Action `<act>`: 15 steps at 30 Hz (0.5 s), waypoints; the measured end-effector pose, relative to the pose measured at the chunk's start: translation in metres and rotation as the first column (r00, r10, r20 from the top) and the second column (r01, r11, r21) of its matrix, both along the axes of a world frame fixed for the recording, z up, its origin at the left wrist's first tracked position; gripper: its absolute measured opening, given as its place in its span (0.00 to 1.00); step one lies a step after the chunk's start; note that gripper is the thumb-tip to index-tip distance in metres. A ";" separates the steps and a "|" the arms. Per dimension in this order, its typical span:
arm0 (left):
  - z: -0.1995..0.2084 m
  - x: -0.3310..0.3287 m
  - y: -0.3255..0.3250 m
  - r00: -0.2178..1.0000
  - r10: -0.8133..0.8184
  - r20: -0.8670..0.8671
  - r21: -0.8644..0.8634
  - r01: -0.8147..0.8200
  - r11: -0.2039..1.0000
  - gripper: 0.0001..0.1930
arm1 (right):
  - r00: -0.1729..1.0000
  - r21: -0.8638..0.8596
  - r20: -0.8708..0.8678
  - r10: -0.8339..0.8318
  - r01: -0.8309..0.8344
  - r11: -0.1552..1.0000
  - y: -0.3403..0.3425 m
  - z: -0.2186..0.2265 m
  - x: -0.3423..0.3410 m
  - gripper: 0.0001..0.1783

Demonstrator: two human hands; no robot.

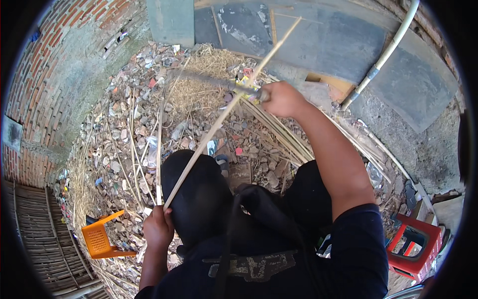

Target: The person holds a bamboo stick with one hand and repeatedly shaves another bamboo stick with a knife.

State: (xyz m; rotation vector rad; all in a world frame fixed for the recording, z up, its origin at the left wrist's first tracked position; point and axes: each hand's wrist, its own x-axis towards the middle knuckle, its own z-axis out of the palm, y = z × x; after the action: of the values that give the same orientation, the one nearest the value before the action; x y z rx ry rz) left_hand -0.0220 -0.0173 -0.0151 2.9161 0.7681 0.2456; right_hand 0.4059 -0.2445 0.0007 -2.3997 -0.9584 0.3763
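The left hand (158, 226) is gripping the lower end of a long, thin bamboo strip (226, 109), fingers closed around it just above the dark-clothed knee, and the strip is running diagonally up and to the right across the rubble-strewn ground (124, 129). The right hand (281, 98) is closing in a fist around the handle of a long dark blade (214, 82), which is lying across the strip about midway along its length and touching it there. An orange plastic stool (99, 239) is standing at lower left, a red stool (416, 246) at lower right, and a bundle of split bamboo strips (284, 134) is lying beneath the right forearm.
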 end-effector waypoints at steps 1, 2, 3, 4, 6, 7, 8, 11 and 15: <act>-0.002 0.004 0.001 1.000 -0.007 0.015 -0.007 0.007 1.000 0.10 | 1.000 0.003 0.008 -0.006 0.006 1.000 -0.007 -0.007 0.011 0.16; 0.001 0.006 0.002 1.000 -0.010 0.017 -0.003 0.010 1.000 0.10 | 0.997 -0.025 0.061 -0.056 0.058 0.998 -0.009 -0.016 0.016 0.17; 0.007 0.008 0.003 0.999 -0.009 -0.037 0.022 0.010 1.000 0.10 | 0.988 -0.050 0.115 -0.106 0.112 0.992 -0.013 -0.023 0.022 0.17; 0.011 0.004 0.001 0.995 0.004 -0.098 0.043 0.000 0.999 0.10 | 0.985 -0.065 0.155 -0.072 0.083 0.994 -0.015 -0.020 0.018 0.17; 0.020 0.003 0.002 0.993 0.009 -0.114 0.016 -0.007 1.000 0.11 | 0.986 -0.038 0.159 -0.049 0.055 0.998 -0.012 -0.016 0.006 0.17; 0.021 0.006 0.003 0.993 0.008 -0.118 -0.010 -0.009 1.000 0.11 | 0.984 -0.008 0.176 -0.032 0.034 0.999 -0.011 -0.012 0.002 0.16; 0.020 0.006 0.002 0.992 0.005 -0.123 -0.009 -0.006 1.000 0.11 | 0.984 -0.008 0.176 -0.031 0.033 0.999 -0.008 -0.007 -0.003 0.16; 0.006 0.001 0.007 0.998 -0.025 -0.062 -0.045 0.022 0.999 0.11 | 0.979 -0.034 0.181 0.090 -0.085 0.996 -0.003 -0.002 -0.006 0.16; -0.004 0.004 0.007 1.000 0.004 0.007 -0.069 -0.003 0.998 0.11 | 0.999 0.042 0.032 -0.033 0.031 0.999 -0.020 -0.032 0.027 0.13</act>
State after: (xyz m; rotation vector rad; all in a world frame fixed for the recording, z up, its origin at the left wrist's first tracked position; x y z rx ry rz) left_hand -0.0180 -0.0102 -0.0187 2.8478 0.7649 0.2253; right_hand 0.4330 -0.2643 -0.0315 -2.3876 -0.9321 0.3029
